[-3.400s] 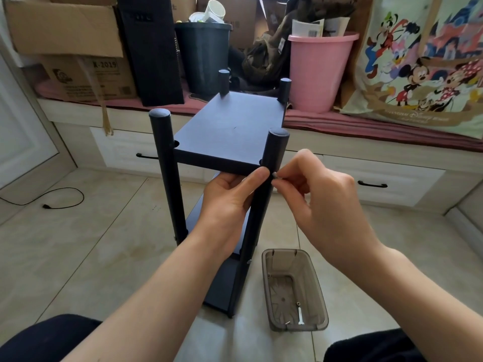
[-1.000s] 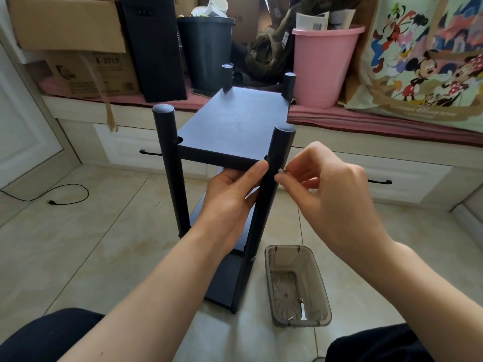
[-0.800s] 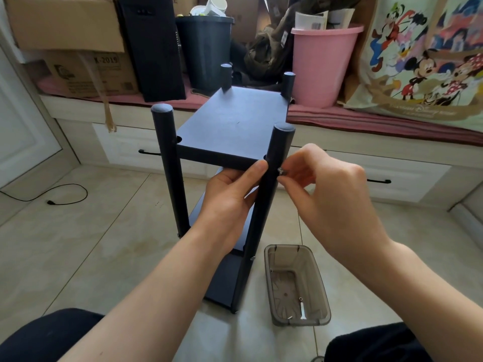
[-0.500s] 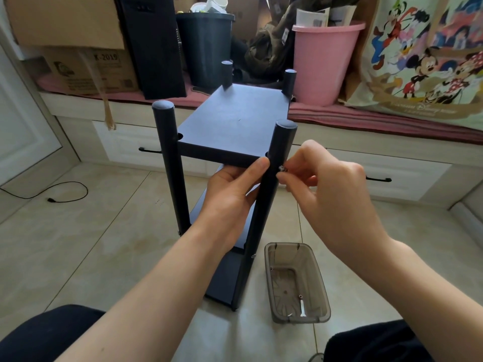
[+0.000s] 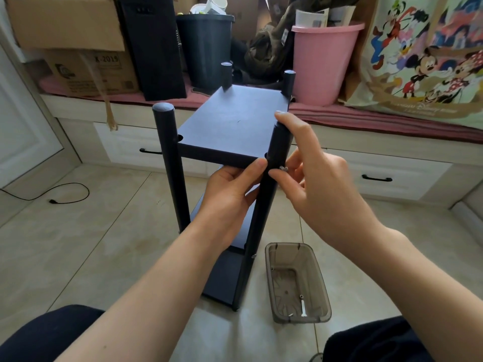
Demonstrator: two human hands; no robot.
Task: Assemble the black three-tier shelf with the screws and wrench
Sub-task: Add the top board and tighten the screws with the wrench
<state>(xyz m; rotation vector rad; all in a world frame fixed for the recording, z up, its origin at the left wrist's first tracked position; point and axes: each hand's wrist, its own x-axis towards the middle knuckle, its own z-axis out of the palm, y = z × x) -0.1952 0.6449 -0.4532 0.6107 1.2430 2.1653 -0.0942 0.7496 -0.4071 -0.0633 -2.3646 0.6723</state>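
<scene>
The black three-tier shelf (image 5: 235, 124) stands upright on the tiled floor in front of me. My left hand (image 5: 230, 197) grips the front edge of the top board beside the near right post (image 5: 264, 212), thumb on the edge and fingers underneath. My right hand (image 5: 316, 186) holds that post, with its index finger reaching up to the post's top and its thumb on the front. A small silver screw (image 5: 283, 168) sticks out of the post's right side, between the thumb and the other fingers. No wrench is in either hand.
A smoky plastic tray (image 5: 321, 291) lies on the floor right of the shelf, holding a small white tool (image 5: 303, 307) and a loose screw (image 5: 301, 296). Behind stand a pink bucket (image 5: 324, 61), a black bin (image 5: 206, 48), cardboard boxes (image 5: 65, 22) and drawers. A black cable (image 5: 65, 197) lies left.
My right hand has stopped pinching the screw: its index finger went up to the post's top and its thumb moved onto the post. The left hand kept its hold.
</scene>
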